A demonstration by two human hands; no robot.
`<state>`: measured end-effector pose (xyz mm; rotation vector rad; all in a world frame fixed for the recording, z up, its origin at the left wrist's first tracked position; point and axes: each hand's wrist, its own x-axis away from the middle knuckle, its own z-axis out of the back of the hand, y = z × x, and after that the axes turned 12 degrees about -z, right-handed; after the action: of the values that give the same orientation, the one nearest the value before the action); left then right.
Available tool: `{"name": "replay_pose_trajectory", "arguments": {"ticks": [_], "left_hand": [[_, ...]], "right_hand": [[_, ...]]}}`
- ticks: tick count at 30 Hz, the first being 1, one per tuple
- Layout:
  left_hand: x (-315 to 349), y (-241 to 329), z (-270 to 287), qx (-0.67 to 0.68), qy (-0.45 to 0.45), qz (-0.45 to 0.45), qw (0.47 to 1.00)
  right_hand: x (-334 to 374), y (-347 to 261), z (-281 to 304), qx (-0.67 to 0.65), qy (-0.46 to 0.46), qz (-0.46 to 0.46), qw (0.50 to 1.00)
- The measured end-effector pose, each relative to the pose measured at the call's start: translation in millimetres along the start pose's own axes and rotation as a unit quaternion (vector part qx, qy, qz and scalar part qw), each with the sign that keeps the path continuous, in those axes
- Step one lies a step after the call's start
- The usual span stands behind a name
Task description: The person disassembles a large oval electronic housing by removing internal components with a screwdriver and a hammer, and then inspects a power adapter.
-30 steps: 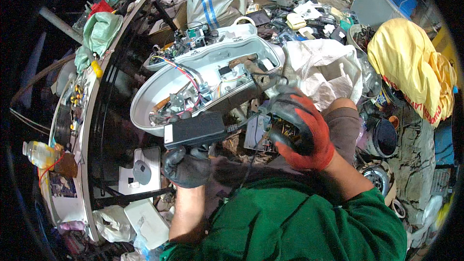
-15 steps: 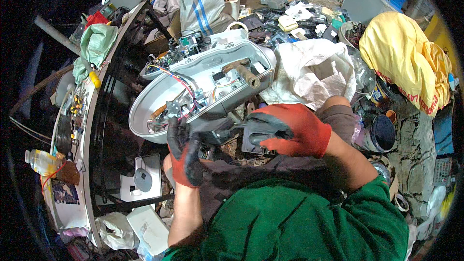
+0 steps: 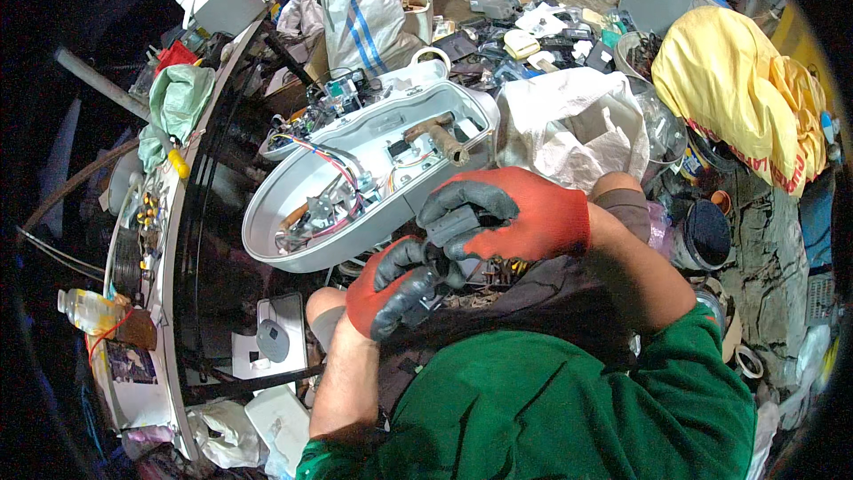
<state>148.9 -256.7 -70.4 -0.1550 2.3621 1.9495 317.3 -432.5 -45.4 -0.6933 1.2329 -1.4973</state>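
Observation:
My right hand (image 3: 524, 213), in a red glove with dark grey palm and fingers, is closed round a small black block-shaped plastic part (image 3: 453, 226). Just below and left of it, my left hand (image 3: 386, 289), gloved alike, has its fingers curled inward. Something small and dark, partly shiny, shows at its fingers; its kind is unclear. The two hands nearly meet over my lap. Beyond them lies a long grey plastic housing (image 3: 333, 249), holding wires, metal parts and a hammer-like tool (image 3: 437, 139) with a rusty head.
A white sack (image 3: 569, 116) stands right of the housing, with a yellow sack (image 3: 724, 89) farther right. Piled electronic scrap (image 3: 524, 40) covers the floor behind. On the left runs a curved dark frame with a white edge (image 3: 169, 338). A dark bucket (image 3: 705, 236) stands at right.
My left hand has moved right and its fingers have curled in. My right hand has shifted slightly left and up, bringing the hands together. The view has shifted a little.

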Motion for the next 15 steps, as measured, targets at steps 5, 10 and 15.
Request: {"name": "replay_pose_trajectory", "arguments": {"ticks": [5, 10, 15], "left_hand": [[1, -12, 17, 0.171, -0.044, -0.111, 0.978], [0, 13, 14, 0.394, 0.045, -0.174, 0.901], [-8, 17, 17, 0.445, 0.095, -0.247, 0.855]], "right_hand": [[-2, 17, 11, -0.021, 0.014, -0.017, 1.000], [10, 67, 27, -0.112, -0.015, -0.108, 0.988], [5, 89, 9, -0.076, -0.031, -0.172, 0.982]]}}
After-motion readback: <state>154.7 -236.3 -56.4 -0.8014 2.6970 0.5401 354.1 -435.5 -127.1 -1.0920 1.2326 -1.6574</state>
